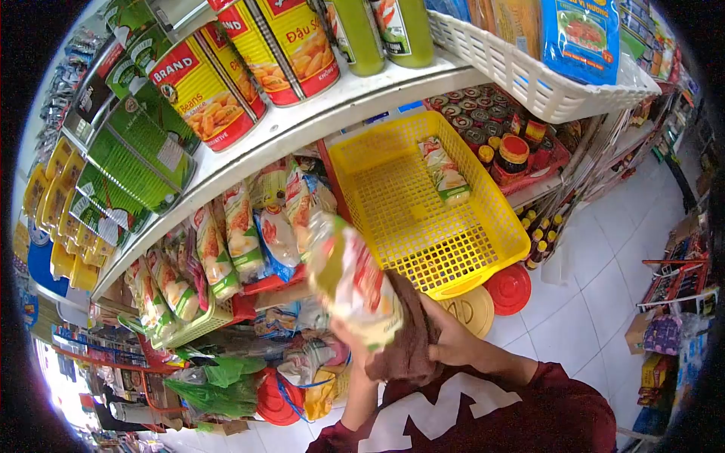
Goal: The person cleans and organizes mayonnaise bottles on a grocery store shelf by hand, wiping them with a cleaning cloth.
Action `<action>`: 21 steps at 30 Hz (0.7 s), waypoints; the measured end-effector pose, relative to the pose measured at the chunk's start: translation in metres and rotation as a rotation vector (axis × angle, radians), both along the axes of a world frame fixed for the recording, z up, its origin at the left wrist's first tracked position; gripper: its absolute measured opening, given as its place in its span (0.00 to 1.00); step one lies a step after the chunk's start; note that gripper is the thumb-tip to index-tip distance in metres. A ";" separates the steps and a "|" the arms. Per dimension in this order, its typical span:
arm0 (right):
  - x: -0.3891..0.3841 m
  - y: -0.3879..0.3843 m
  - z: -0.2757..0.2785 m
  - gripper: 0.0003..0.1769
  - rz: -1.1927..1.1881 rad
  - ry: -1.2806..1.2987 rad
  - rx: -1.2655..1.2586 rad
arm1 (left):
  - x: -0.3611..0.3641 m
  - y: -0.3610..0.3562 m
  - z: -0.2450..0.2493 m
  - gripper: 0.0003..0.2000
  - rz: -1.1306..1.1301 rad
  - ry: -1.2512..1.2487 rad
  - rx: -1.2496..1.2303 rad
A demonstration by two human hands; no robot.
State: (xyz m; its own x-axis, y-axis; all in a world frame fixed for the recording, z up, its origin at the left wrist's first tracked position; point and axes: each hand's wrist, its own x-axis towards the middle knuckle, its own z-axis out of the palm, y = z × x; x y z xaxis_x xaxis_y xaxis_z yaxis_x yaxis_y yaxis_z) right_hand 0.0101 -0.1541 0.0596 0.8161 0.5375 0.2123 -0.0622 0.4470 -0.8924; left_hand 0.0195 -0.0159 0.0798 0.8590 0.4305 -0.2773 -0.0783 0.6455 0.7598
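My left hand (353, 341) is wrapped around the lower part of a mayonnaise-type squeeze bottle (351, 279) with a red, white and green label, blurred and tilted. My right hand (453, 336) grips a brown cloth (411, 340), which lies against the bottle's side. Just beyond them, a yellow plastic basket (442, 283) sits on the lower shelf. Inside it, near the right wall, lies one similar bottle (444, 170). More such bottles (211, 253) stand in a row left of the basket, some in a pale green basket (198, 326).
Above, a white shelf edge (302, 117) carries bean cans (283, 49) and a white basket (544, 83) of packets. To the right of the yellow basket, a red tray (559, 162) holds jars and cans. Red lids (508, 289) and green bags (219, 385) are lower down.
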 end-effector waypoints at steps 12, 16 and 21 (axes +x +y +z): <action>-0.005 -0.008 0.030 0.26 -0.300 -0.406 -0.412 | -0.022 0.001 0.037 0.18 -0.119 -0.338 0.385; -0.006 -0.009 0.025 0.28 -0.160 -0.203 -0.195 | -0.023 -0.012 0.034 0.09 -0.009 -0.339 1.157; 0.019 -0.004 0.057 0.24 -0.302 -0.192 -0.060 | -0.038 -0.021 0.006 0.06 -0.249 -0.260 0.913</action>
State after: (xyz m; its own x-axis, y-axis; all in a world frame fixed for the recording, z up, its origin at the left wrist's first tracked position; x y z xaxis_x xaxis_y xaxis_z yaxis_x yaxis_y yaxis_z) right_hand 0.0295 -0.1586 0.1164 0.8883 0.2944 0.3526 0.2358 0.3665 -0.9000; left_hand -0.0187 -0.0365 0.0858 0.9414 0.1838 0.2830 -0.2551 -0.1610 0.9534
